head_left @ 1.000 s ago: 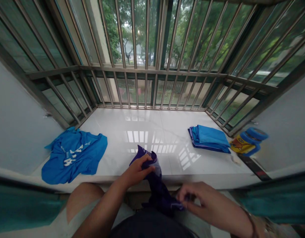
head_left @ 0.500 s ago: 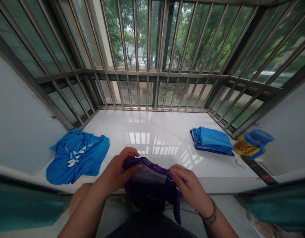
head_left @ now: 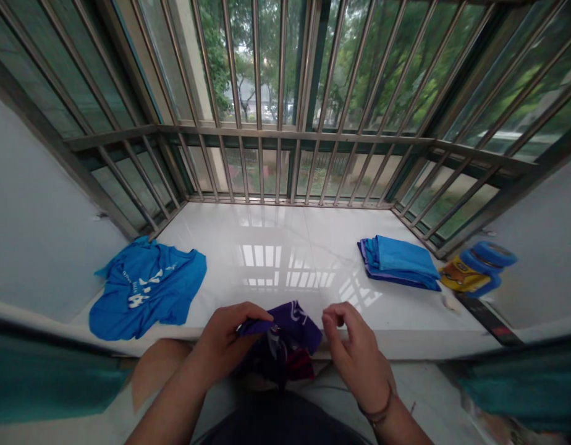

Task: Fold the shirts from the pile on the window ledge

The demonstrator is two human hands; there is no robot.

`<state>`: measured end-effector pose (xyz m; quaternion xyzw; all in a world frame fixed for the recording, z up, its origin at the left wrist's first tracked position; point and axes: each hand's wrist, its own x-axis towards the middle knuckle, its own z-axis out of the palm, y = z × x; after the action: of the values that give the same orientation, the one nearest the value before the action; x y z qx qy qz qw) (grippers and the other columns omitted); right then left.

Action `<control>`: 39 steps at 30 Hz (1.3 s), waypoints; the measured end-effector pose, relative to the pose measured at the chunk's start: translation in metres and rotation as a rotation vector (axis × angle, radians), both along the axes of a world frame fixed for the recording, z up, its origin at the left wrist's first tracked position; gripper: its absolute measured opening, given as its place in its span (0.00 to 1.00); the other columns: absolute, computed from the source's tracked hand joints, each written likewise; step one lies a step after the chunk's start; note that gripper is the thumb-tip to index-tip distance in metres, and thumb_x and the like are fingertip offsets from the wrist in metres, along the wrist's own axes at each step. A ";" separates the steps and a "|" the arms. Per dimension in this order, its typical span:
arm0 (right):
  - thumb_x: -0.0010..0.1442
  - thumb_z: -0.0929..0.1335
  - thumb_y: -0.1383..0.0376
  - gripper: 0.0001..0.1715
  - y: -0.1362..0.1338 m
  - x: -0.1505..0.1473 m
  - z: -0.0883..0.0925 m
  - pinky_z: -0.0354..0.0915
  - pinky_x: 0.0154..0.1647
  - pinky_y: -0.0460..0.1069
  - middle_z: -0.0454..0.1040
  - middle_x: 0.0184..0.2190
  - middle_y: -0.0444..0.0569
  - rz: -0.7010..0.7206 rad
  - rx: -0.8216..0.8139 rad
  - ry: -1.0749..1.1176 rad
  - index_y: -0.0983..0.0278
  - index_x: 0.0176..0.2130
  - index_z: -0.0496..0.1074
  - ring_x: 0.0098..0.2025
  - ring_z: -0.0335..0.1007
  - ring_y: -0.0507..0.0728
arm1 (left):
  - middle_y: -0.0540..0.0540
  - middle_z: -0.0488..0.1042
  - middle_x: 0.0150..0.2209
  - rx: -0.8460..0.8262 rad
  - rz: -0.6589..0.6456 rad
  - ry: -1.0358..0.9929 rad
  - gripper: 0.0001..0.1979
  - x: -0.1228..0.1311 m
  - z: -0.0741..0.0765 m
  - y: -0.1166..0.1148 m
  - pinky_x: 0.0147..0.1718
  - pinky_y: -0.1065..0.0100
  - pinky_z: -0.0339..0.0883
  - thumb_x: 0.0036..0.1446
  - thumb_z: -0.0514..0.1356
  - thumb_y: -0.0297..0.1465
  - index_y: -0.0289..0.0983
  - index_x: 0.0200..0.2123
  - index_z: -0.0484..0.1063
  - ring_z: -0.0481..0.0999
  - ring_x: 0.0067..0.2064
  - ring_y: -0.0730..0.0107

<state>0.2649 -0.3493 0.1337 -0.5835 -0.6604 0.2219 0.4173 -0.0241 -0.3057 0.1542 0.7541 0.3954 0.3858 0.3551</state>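
Closest in, a dark garment covers the person's lap [head_left: 280, 423], with a bare knee [head_left: 158, 371] showing to the left of it. A teal curtain [head_left: 44, 377] hangs at the left edge of the view and another [head_left: 521, 383] at the right. The left hand [head_left: 223, 343] is clenched on a purple garment [head_left: 285, 340], pinching a fold of it between thumb and fingers. The garment hangs in a loose bunch just in front of the edge of the white marble window sill [head_left: 276, 247], with a dark red patch showing low in its folds. The right hand [head_left: 353, 349] is released, its fingers slightly curled and just beside the cloth, with a thin bracelet [head_left: 380, 411] on the wrist.

Farther out, a crumpled blue T-shirt [head_left: 146, 290] with white print lies on the sill to the left. To the right sits a folded stack of blue and purple clothes [head_left: 399, 262]. Past it, a yellow-labelled container with blue lids [head_left: 477, 269] stands near the corner, its contents hidden, beside a dark strip [head_left: 487, 318]. Steel window bars [head_left: 285, 93] rise beyond the sill, with trees [head_left: 248, 55] outside.
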 end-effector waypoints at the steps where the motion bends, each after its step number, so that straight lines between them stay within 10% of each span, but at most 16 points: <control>1: 0.74 0.69 0.52 0.14 -0.002 -0.004 -0.003 0.71 0.50 0.55 0.80 0.43 0.52 0.108 -0.038 -0.013 0.58 0.46 0.78 0.46 0.76 0.61 | 0.48 0.86 0.36 0.002 0.012 -0.014 0.09 0.002 0.000 -0.001 0.38 0.68 0.77 0.66 0.63 0.31 0.43 0.43 0.85 0.84 0.35 0.66; 6: 0.53 0.83 0.55 0.46 -0.003 -0.037 -0.025 0.69 0.61 0.57 0.79 0.61 0.52 0.480 -0.285 0.020 0.55 0.66 0.72 0.59 0.76 0.66 | 0.50 0.85 0.34 0.129 -0.044 -0.021 0.09 0.013 0.004 -0.001 0.38 0.68 0.77 0.66 0.62 0.31 0.44 0.43 0.85 0.83 0.33 0.68; 15: 0.65 0.71 0.62 0.03 -0.001 -0.030 -0.031 0.67 0.44 0.50 0.77 0.36 0.45 0.275 -0.149 0.114 0.59 0.38 0.74 0.40 0.73 0.57 | 0.49 0.82 0.35 0.368 -0.027 0.103 0.14 -0.004 0.010 0.003 0.34 0.71 0.74 0.68 0.62 0.26 0.45 0.51 0.82 0.81 0.35 0.69; 20: 0.58 0.69 0.70 0.12 -0.006 -0.021 -0.019 0.68 0.57 0.54 0.77 0.56 0.53 0.430 -0.109 0.211 0.58 0.32 0.60 0.56 0.74 0.62 | 0.44 0.82 0.48 0.390 -0.001 0.017 0.10 -0.002 0.008 -0.001 0.47 0.66 0.79 0.69 0.63 0.25 0.45 0.48 0.82 0.83 0.49 0.64; 25: 0.58 0.73 0.67 0.21 -0.017 -0.021 -0.032 0.67 0.47 0.49 0.72 0.32 0.40 0.434 -0.219 0.285 0.57 0.31 0.55 0.36 0.68 0.54 | 0.46 0.84 0.47 0.328 -0.131 -0.187 0.08 0.007 -0.002 -0.006 0.65 0.48 0.73 0.74 0.58 0.28 0.45 0.51 0.74 0.84 0.53 0.62; 32: 0.52 0.80 0.61 0.22 -0.010 -0.001 -0.031 0.63 0.41 0.46 0.80 0.40 0.41 0.500 -0.590 0.102 0.58 0.46 0.76 0.41 0.73 0.56 | 0.47 0.84 0.35 0.311 0.095 0.075 0.11 -0.019 -0.004 -0.005 0.33 0.67 0.79 0.72 0.56 0.32 0.43 0.44 0.80 0.84 0.33 0.66; 39: 0.68 0.70 0.58 0.09 -0.008 0.046 -0.024 0.65 0.42 0.48 0.82 0.37 0.45 0.326 -0.427 -0.084 0.58 0.41 0.81 0.40 0.75 0.58 | 0.49 0.86 0.37 0.175 0.331 0.386 0.17 -0.063 -0.010 0.003 0.34 0.68 0.76 0.60 0.70 0.48 0.45 0.46 0.83 0.84 0.34 0.61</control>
<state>0.3111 -0.3571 0.1097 -0.5529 -0.7006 0.3961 0.2155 -0.0868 -0.3026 0.1446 0.7667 0.5387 0.3206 0.1386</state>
